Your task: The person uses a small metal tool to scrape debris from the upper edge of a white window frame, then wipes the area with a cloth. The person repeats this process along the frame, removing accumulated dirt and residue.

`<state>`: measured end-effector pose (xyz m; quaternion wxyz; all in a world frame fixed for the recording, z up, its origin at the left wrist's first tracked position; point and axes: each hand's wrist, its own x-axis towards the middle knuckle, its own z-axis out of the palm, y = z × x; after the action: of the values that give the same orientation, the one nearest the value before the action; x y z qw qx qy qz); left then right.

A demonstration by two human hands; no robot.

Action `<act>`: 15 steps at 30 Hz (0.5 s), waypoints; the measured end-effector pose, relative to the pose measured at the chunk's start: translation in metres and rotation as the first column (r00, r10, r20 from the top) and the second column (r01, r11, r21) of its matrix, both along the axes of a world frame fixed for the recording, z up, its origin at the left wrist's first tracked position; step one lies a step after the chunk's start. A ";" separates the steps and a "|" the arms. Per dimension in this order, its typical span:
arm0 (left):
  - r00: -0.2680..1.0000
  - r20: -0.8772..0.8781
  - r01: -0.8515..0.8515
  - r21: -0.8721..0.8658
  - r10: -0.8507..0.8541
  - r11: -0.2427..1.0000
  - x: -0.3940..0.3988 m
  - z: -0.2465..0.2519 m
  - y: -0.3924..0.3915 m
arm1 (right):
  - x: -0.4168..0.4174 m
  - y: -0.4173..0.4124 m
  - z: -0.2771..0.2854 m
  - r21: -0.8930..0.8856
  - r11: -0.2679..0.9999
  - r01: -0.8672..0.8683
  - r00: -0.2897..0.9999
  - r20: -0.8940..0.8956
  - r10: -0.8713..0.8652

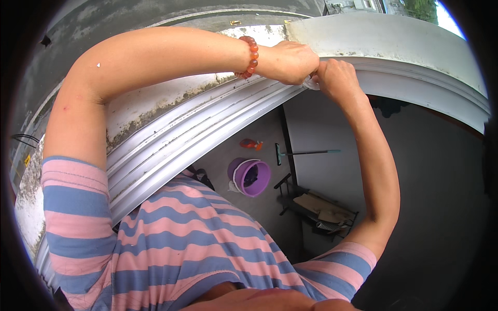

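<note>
My left hand (293,62), with a reddish bead bracelet on its wrist, is closed at the corner of a window frame. Touching it on the right, my right hand (335,77) has its fingers bent together. A small whitish, translucent thing (311,82) sticks out beneath the fingers of both hands; what it is, and which hand grips it, I cannot tell. Below the hands run the pale metal window tracks (202,120), dirty in their grooves. A stained white ledge (155,99) lies outside them, under my left arm.
Down on the floor inside stand a purple bucket (256,179) with dark contents and a folding seat or frame (323,210). An orange spray bottle (251,144) and a squeegee (278,154) with a long handle are near them. Outside, a paved road (116,23) lies far below.
</note>
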<state>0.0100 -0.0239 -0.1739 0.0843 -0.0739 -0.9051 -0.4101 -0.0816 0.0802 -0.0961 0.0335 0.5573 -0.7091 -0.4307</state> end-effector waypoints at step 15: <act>0.957 -0.284 -0.048 0.046 0.059 0.998 0.008 -0.047 0.016 | -0.009 0.015 -0.032 0.017 0.984 -0.177 0.969 0.177 0.171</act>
<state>0.0182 -0.0076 -0.2206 0.2261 -0.1060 -0.8771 -0.4103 -0.0910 0.0949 -0.1285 -0.0001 0.6535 -0.6505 -0.3871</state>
